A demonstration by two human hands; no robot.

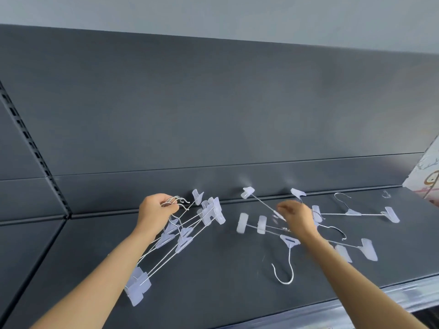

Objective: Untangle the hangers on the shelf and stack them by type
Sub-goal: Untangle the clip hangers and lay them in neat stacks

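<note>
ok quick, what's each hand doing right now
Left hand: fingers curled round the hooks of a bunch of clip hangers.
Right hand: blurred over the loose hangers; cannot tell whether it grips one.

Single head view — faces forward, slightly down onto shelf — near.

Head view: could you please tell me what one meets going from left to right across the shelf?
The slotted upright → left hand gripping the hanger bundle by its hooks → right hand over the loose tangled hangers → lone hanger lying apart → patterned panel.
</note>
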